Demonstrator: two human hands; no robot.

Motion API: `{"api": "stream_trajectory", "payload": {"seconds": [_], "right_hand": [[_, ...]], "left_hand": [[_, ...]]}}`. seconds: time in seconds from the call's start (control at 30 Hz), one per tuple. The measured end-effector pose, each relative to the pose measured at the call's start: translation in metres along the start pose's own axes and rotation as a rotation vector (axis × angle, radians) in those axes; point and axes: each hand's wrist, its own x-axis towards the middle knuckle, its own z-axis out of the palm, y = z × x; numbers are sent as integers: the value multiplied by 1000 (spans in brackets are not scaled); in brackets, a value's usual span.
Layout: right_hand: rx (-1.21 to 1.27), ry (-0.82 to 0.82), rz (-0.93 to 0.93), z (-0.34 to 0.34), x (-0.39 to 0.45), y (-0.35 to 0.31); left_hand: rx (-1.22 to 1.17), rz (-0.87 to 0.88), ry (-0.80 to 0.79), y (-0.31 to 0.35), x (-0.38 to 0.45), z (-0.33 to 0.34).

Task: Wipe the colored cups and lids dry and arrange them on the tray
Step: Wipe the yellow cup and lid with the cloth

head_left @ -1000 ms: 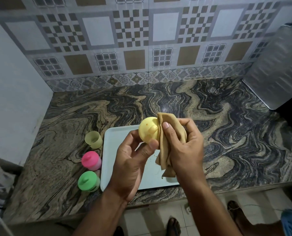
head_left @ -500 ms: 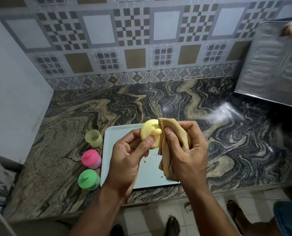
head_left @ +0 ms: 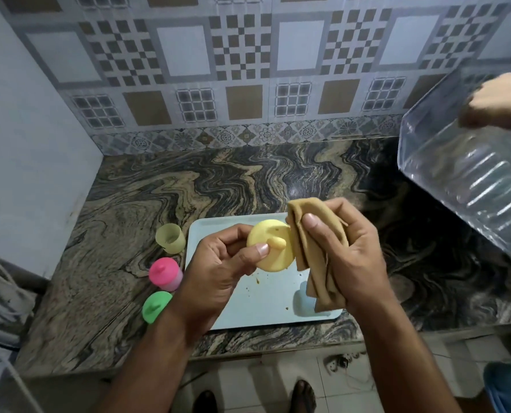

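My left hand [head_left: 218, 272] holds a yellow lid [head_left: 273, 248] by its rim, knob facing me, above the pale blue tray [head_left: 266, 308]. My right hand [head_left: 349, 260] grips a folded tan cloth [head_left: 317, 251] pressed against the lid's right edge. Left of the tray on the counter stand an open yellow cup [head_left: 171, 238], a pink cup with its lid on [head_left: 165, 272] and a green cup with its lid on [head_left: 156, 307], partly hidden by my left forearm.
The tray carries a few crumbs and sits near the front edge of the marbled counter [head_left: 248, 186]. At the right another person's hand [head_left: 498, 102] holds a clear plastic container [head_left: 468, 180] tilted over the counter. A wall closes the left side.
The yellow lid has turned in my left hand so its knob faces me. The clear container at the right has been lifted and tilted by another person's hand.
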Motion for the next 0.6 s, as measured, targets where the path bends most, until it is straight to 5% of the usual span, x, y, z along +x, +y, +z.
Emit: {"api": "stream_trajectory", "payload": {"seconds": [0.1,0.27,0.6], "right_hand": [[-13,-12,-13,9,-6,3],[107,231,0,24,-15,18],[113,273,-42,33,-23,30]], "left_hand": [[-58,-12,-11,0,1,5],[-165,43,-51,0,-4,25],[-28,126,171,-6,-5,43]]}}
